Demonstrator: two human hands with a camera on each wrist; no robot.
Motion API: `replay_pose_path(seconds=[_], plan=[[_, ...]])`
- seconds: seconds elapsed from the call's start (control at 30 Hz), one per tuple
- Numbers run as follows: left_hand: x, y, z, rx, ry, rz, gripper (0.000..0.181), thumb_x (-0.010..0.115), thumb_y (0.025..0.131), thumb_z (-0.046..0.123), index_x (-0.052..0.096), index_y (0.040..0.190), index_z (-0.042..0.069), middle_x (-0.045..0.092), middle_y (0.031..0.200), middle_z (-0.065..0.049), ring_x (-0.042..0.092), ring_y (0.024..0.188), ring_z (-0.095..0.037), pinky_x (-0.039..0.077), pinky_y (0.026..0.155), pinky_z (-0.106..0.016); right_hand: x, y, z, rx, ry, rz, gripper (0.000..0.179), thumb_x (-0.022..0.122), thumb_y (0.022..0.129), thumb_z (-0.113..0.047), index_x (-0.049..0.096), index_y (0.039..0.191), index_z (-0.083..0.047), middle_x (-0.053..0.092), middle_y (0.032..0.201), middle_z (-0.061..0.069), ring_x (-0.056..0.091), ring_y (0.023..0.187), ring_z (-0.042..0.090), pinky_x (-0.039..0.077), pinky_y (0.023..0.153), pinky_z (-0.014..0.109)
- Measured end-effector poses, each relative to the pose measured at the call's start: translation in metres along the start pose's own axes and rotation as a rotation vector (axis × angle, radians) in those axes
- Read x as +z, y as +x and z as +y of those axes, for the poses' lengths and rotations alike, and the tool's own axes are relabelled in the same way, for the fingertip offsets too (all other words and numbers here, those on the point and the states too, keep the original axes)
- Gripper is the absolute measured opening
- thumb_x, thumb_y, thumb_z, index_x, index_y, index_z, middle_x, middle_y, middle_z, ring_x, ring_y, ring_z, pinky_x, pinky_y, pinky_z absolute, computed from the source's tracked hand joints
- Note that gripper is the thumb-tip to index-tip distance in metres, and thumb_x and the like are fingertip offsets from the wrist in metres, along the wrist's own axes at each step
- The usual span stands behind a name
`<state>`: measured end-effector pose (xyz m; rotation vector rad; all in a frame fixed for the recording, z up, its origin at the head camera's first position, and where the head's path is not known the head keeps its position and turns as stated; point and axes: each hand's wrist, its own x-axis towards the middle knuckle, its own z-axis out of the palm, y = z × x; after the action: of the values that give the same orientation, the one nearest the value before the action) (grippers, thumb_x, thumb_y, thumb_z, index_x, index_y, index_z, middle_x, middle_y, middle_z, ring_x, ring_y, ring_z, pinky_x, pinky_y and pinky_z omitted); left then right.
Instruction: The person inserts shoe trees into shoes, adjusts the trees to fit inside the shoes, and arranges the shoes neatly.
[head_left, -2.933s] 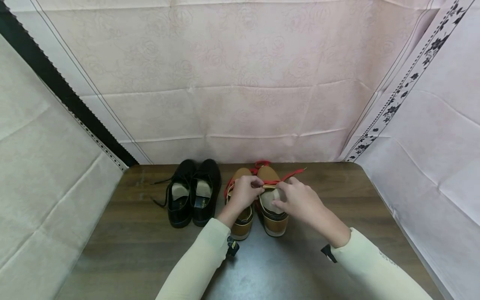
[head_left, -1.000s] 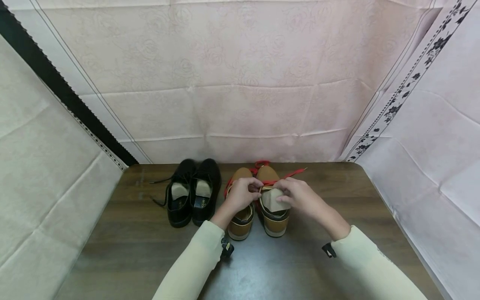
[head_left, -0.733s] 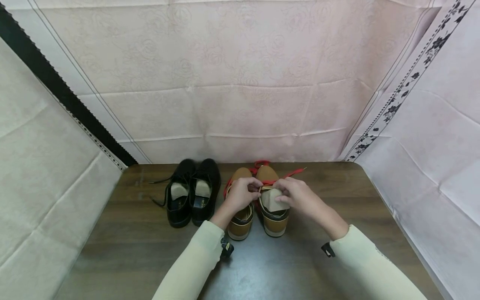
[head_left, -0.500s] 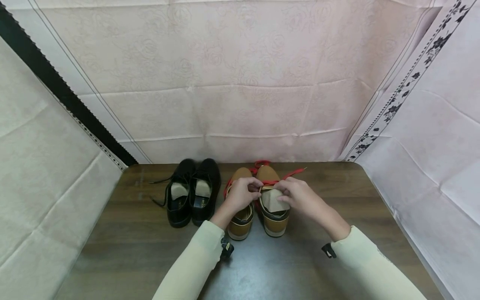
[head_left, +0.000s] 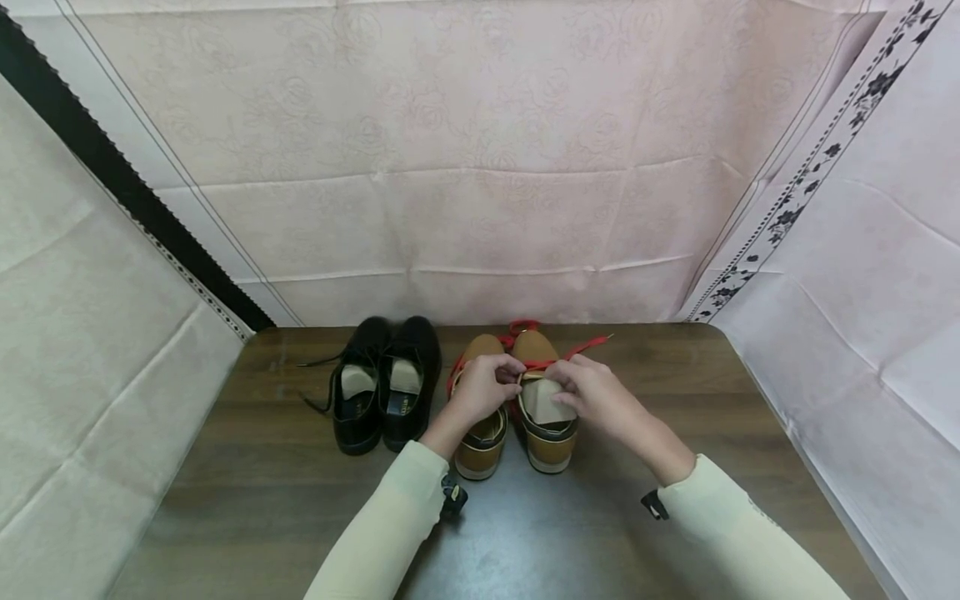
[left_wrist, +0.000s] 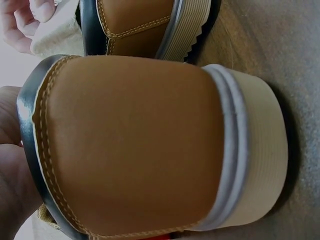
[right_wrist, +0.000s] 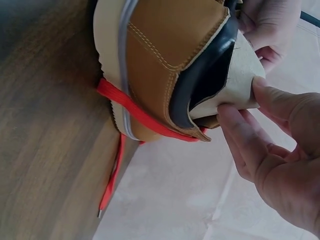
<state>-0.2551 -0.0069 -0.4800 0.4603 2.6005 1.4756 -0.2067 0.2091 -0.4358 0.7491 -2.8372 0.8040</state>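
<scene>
A pair of tan leather shoes with red laces stands heel toward me on the table. My hands work at the right tan shoe [head_left: 551, 457]. Its pale tongue [right_wrist: 240, 82] is pulled up and back over the opening. My right hand [head_left: 596, 396] pinches the tongue's right edge between thumb and fingers. My left hand [head_left: 483, 390] reaches over the left tan shoe [left_wrist: 135, 145] and pinches the tongue's left edge; its fingertips are partly hidden behind the tongue in the right wrist view. The red lace [head_left: 588, 347] trails loose to the right.
Two black shoes [head_left: 412, 375] stand side by side to the left, one with a loose black lace [head_left: 318, 406]. The wooden table [head_left: 262, 500] ends at a pale patterned cloth [head_left: 480, 208] behind, with more cloth at both sides.
Since the earliest frame both hands have shifted slightly and the tongue has folded back toward the heel, showing more of its pale face. Over the last second almost nothing moves.
</scene>
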Motion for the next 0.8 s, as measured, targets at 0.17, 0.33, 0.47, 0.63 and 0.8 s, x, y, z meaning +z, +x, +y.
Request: replay_pose_path(seconds=[0.17, 0.33, 0.47, 0.63, 0.8], plan=[[0.001, 0.0, 0.0, -0.004, 0.013, 0.001, 0.02, 0.079, 0.09, 0.003, 0.077, 0.106, 0.014, 0.076, 0.104, -0.001, 0.072, 0.094, -0.016, 0.061, 0.084, -0.034, 0.006, -0.002, 0.0, -0.018, -0.046, 0.054, 0.027, 0.084, 0.085, -0.009, 0.073, 0.109, -0.009, 0.065, 0.093, 0.005, 0.065, 0.082, 0.018, 0.057, 0.071, 0.032], [0.001, 0.001, 0.001, 0.002, 0.024, 0.007, 0.02, 0.079, 0.089, 0.003, 0.077, 0.106, 0.014, 0.076, 0.103, -0.001, 0.073, 0.094, -0.016, 0.061, 0.084, -0.034, 0.013, -0.006, 0.0, -0.025, -0.076, 0.101, 0.027, 0.084, 0.084, -0.009, 0.073, 0.109, -0.01, 0.064, 0.091, 0.006, 0.066, 0.081, 0.018, 0.057, 0.068, 0.033], [0.001, 0.0, 0.0, 0.007, 0.026, 0.008, 0.019, 0.079, 0.089, 0.004, 0.077, 0.105, 0.014, 0.077, 0.103, -0.002, 0.073, 0.094, -0.016, 0.061, 0.082, -0.033, 0.018, -0.008, -0.002, -0.005, -0.091, 0.124, 0.029, 0.084, 0.085, -0.009, 0.074, 0.112, -0.01, 0.065, 0.093, 0.005, 0.068, 0.081, 0.018, 0.058, 0.068, 0.033], [0.001, -0.001, 0.0, 0.01, 0.023, 0.007, 0.019, 0.079, 0.089, 0.004, 0.077, 0.105, 0.014, 0.077, 0.103, -0.002, 0.073, 0.093, -0.016, 0.061, 0.082, -0.033, 0.023, -0.008, -0.004, -0.019, -0.143, 0.159, 0.029, 0.083, 0.086, -0.011, 0.074, 0.114, -0.011, 0.064, 0.092, 0.005, 0.064, 0.074, 0.016, 0.056, 0.065, 0.034], [0.001, -0.001, 0.0, 0.023, 0.024, 0.001, 0.018, 0.079, 0.09, 0.004, 0.077, 0.106, 0.013, 0.077, 0.103, -0.002, 0.073, 0.094, -0.016, 0.061, 0.082, -0.033, 0.029, -0.009, -0.003, -0.029, -0.158, 0.184, 0.031, 0.083, 0.086, -0.01, 0.074, 0.115, -0.011, 0.064, 0.093, 0.006, 0.064, 0.073, 0.018, 0.056, 0.065, 0.035]])
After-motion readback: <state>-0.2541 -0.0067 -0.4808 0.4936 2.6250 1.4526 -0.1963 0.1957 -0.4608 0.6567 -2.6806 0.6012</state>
